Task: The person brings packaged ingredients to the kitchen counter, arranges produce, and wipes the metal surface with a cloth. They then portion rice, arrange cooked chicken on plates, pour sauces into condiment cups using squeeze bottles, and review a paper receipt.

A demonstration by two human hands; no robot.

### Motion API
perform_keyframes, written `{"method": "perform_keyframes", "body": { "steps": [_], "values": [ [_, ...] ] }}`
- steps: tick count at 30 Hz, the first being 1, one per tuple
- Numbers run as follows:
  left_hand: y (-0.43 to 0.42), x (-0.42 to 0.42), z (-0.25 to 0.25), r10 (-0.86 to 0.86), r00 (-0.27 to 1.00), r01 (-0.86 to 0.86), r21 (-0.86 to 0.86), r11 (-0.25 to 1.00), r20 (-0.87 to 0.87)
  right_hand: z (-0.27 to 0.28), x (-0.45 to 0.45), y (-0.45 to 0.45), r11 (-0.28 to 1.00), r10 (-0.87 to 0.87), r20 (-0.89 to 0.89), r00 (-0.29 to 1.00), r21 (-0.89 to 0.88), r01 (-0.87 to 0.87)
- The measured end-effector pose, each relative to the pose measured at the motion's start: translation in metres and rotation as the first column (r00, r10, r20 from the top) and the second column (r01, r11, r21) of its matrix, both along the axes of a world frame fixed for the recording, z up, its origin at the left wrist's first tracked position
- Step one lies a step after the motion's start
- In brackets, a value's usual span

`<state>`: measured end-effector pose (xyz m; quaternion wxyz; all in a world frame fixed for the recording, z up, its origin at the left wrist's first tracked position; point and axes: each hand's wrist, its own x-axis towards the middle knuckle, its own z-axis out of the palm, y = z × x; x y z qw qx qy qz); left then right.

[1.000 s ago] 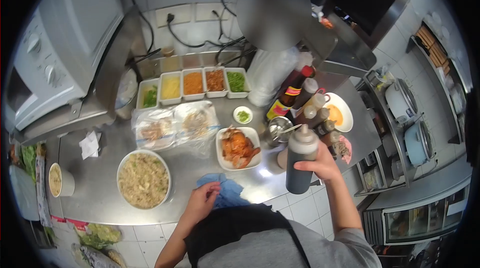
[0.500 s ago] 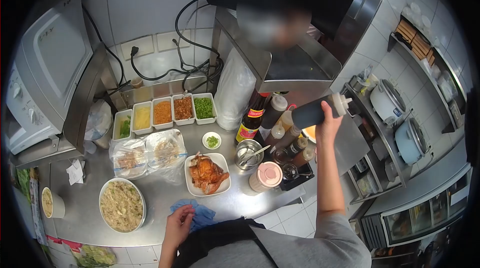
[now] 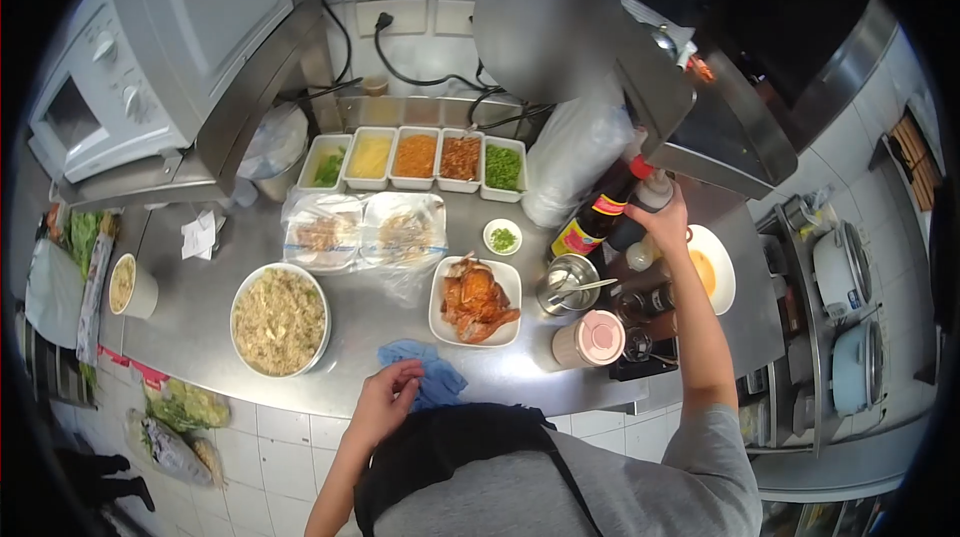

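My right hand (image 3: 660, 222) reaches into the group of sauce bottles, its fingers round the upper part of a dark squeeze bottle (image 3: 652, 195) behind the red-capped bottle (image 3: 598, 212). Near the counter's front edge, my left hand (image 3: 388, 395) rests beside a blue cloth (image 3: 432, 377), fingers loosely curled; whether it holds anything is hidden. Between the hands stand a white dish of roasted meat (image 3: 477, 302), a metal pot with a spoon (image 3: 570, 284) and a pink-lidded cup (image 3: 592, 339). A small dish of chopped greens (image 3: 502, 237) sits behind the meat.
A large bowl of rice (image 3: 280, 321) is at left, with a smaller cup (image 3: 134, 287) further left. Five topping trays (image 3: 415, 157) line the back. Bagged food (image 3: 365, 235) lies before them. A plate with orange liquid (image 3: 712, 272) stands beyond my right hand.
My right hand has carried the dark squeeze bottle from over the right side down among the other bottles. The camera view has shifted. My left hand stays by the cloth.
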<state>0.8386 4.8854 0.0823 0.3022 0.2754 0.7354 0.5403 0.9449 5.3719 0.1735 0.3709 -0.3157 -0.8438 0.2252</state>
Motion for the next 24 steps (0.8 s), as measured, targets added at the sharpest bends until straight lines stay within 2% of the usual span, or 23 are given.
{"method": "perform_keyframes", "body": {
  "steps": [3, 5, 10, 13, 16, 19, 22, 24],
  "values": [
    [-0.002, 0.001, -0.003, 0.013, 1.000, -0.014, 0.014, 1.000, 0.015, -0.011, 0.002, 0.008, 0.999, -0.033, 0.168, 0.985, 0.029, 0.028],
    [-0.001, 0.000, -0.004, 0.014, 1.000, -0.014, 0.012, 1.000, 0.016, -0.009, 0.002, 0.009, 0.999, 0.013, 0.303, 0.953, 0.030, -0.023],
    [0.008, -0.013, -0.009, -0.061, 0.996, 0.058, -0.047, 0.997, -0.058, -0.002, -0.003, 0.010, 0.992, 0.063, 0.617, 0.784, 0.050, -0.119],
    [0.024, -0.031, -0.031, -0.099, 0.987, 0.104, -0.035, 0.994, 0.127, -0.014, -0.003, 0.042, 0.986, 0.119, 0.678, 0.726, 0.007, -0.169],
    [0.052, -0.050, -0.048, -0.102, 0.836, 0.114, 0.013, 0.993, 0.538, 0.022, 0.000, 0.039, 0.965, 0.233, 0.769, 0.596, -0.109, -0.237],
    [0.078, -0.067, -0.051, -0.141, 0.623, 0.168, 0.044, 0.985, 0.770, 0.048, 0.023, 0.024, 0.957, 0.022, 0.639, 0.768, 0.209, -0.202],
    [0.092, -0.068, -0.050, -0.192, 0.674, 0.171, 0.101, 0.980, 0.714, 0.104, 0.043, -0.058, 0.988, 0.128, 0.468, 0.874, 0.012, -0.151],
    [0.097, -0.065, -0.066, -0.197, 0.703, 0.135, 0.143, 0.980, 0.683, 0.115, 0.061, -0.106, 0.928, 0.372, 0.356, 0.857, -0.133, -0.347]
  ]
}}
